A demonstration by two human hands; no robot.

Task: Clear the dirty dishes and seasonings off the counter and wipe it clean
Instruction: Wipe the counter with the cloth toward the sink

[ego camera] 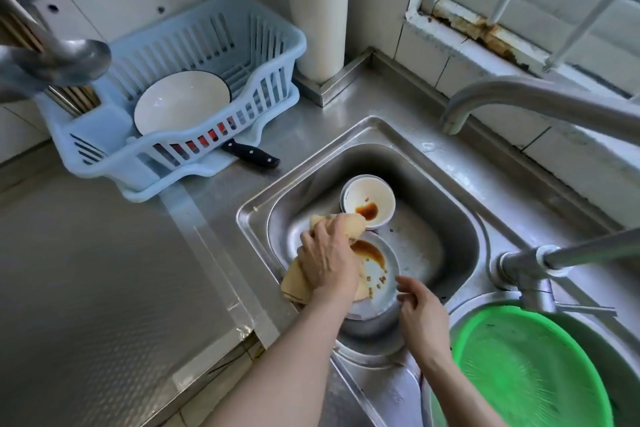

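Observation:
In the steel sink [450, 215] stand a dirty white bowl [367, 206] with brown sauce in it and, nearer me, a dirty plate [379, 274] with sauce and food bits. My left hand [329, 262] grips a tan cloth [294, 288] over the sink's left edge and the plate. At the plate's right rim, my right hand [420, 308] has its fingers curled; whether it grips the rim is unclear.
A blue dish rack [270, 55] with a clean white bowl [181, 107] stands at the back left, a black-handled knife [251, 153] beside it. The steel counter [97, 270] lies left. A tap [519, 97] arches over the sink. A green basin [530, 367] fills the right sink.

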